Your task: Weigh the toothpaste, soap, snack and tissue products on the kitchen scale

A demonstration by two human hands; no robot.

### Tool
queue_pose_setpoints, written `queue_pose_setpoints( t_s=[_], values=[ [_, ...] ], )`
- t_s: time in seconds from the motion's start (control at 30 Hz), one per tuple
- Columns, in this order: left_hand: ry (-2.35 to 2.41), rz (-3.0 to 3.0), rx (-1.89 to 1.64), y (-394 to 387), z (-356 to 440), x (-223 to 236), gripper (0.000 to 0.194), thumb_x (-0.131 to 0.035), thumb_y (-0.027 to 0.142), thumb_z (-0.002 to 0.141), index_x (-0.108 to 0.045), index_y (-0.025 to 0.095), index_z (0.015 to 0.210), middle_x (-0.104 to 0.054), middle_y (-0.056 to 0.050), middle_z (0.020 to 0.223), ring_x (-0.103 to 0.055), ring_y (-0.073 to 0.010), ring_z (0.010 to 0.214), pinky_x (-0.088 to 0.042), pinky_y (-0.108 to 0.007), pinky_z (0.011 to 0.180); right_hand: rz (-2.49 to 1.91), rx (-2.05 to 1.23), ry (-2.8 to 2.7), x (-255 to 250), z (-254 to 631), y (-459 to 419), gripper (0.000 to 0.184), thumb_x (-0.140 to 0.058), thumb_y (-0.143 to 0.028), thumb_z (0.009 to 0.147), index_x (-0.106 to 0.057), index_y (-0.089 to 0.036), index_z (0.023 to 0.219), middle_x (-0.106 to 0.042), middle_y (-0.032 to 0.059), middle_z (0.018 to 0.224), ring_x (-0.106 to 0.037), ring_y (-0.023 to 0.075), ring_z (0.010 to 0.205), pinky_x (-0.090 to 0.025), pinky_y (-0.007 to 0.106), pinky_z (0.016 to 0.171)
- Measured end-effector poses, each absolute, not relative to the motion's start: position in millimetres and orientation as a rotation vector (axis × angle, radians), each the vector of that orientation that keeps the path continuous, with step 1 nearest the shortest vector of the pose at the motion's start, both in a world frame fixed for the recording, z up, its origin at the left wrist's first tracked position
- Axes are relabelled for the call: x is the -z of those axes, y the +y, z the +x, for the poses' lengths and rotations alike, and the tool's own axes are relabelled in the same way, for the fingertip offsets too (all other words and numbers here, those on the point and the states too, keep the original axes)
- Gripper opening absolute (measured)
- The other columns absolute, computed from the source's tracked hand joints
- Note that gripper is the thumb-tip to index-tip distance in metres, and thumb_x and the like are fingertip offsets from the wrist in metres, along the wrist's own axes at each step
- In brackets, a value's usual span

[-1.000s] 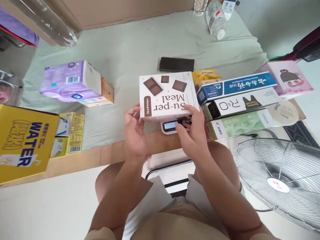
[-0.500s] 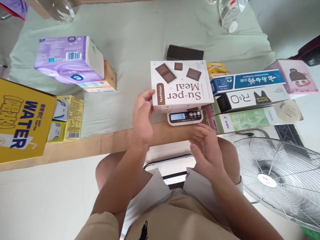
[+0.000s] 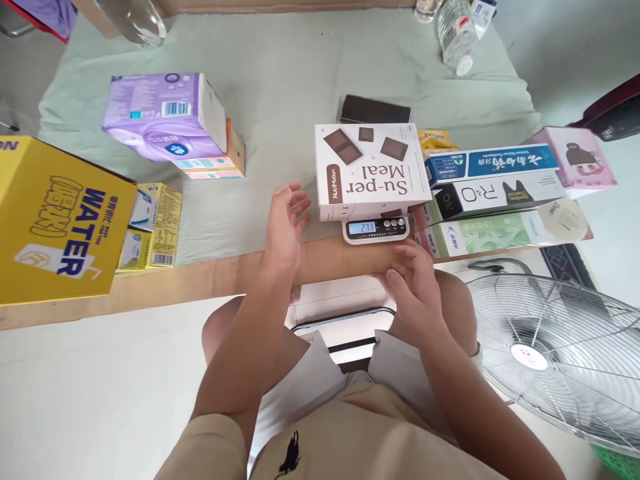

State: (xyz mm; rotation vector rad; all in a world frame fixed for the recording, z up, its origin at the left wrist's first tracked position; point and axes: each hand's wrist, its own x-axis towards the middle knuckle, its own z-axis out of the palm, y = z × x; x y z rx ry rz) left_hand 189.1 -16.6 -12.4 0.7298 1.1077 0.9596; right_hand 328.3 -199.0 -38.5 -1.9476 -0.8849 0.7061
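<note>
Green cloth (image 3: 260,80) spread beneath | white box (image 3: 373,160) atop digital scale (image 3: 379,230), near side, right of centre | left hand (image 3: 285,230), right hand (image 3: 419,287): empty, fingers loose, clear of box | apparently weighing; next move calls for an untouched, steady reading | box upright-edged, printed with brown chocolate squares, lettering inverted

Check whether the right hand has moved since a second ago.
Yes. Judged against the scale, the right hand has drawn back, off the white box and the scale, to the wooden table edge on the near side.
</note>
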Motion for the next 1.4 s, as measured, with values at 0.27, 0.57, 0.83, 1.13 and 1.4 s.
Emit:
queue_pose_setpoints(
  t_s=[0.27, 0.57, 0.83, 1.13, 1.4],
  values=[
    [1.094, 0.550, -0.914, -61, 210, 19, 0.060, -0.038, 0.053, 0.103, -0.037, 0.029, 0.158, -0.069, -0.008, 0.142, -0.062, -0.0205, 0.144, -0.042, -0.037, 0.130, -2.065, -0.702, -0.841, 41, 335, -172, 0.044, -0.058, -0.040, 0.085, -0.059, -0.027, 0.127, -0.055, 0.0131, 0.147, -0.064, 0.0210, 0.099, -0.060, 0.053, 0.096],
    [1.043, 0.701, -0.825, -85, 209, 21, 0.081, -0.044, 0.047, 0.101, -0.007, 0.027, 0.170, -0.068, -0.012, 0.149, -0.058, -0.0213, 0.149, -0.040, -0.043, 0.132, -1.985, -0.691, -0.941, 48, 346, -172, 0.036, -0.060, -0.043, 0.083, -0.064, -0.022, 0.112, -0.038, 0.0123, 0.169, -0.067, 0.0247, 0.114, -0.061, 0.044, 0.091],
    [1.182, 0.746, -0.925, -77, 193, 28, 0.076, -0.057, 0.054, 0.091, -0.032, 0.027, 0.157, -0.079, -0.010, 0.114, -0.073, -0.0273, 0.125, -0.054, -0.044, 0.118, -1.920, -0.755, -1.051, 50, 357, -177, 0.034, -0.062, -0.042, 0.086, -0.067, -0.023, 0.114, -0.040, 0.0111, 0.171, -0.071, 0.0195, 0.091, -0.060, 0.044, 0.084],
    [1.110, 0.910, -1.242, -37, 177, 24, 0.040, -0.055, 0.050, 0.085, -0.062, 0.027, 0.117, -0.068, -0.007, 0.128, -0.062, -0.0237, 0.130, -0.051, -0.037, 0.115, -1.711, -0.476, -1.147, 36, 365, -184, 0.033, -0.057, -0.036, 0.096, -0.058, -0.028, 0.127, -0.043, 0.0093, 0.168, -0.040, 0.0317, 0.161, -0.058, 0.051, 0.111],
    [0.964, 1.052, -1.086, -22, 184, 16, 0.039, -0.047, 0.048, 0.098, -0.063, 0.027, 0.126, -0.067, -0.005, 0.141, -0.059, -0.0273, 0.137, -0.052, -0.042, 0.113, -1.619, -0.496, -1.203, 26, 363, -136, 0.061, -0.049, -0.038, 0.098, -0.029, -0.039, 0.155, -0.040, 0.0045, 0.165, -0.045, 0.0274, 0.156, -0.053, 0.056, 0.122]
  ],
)
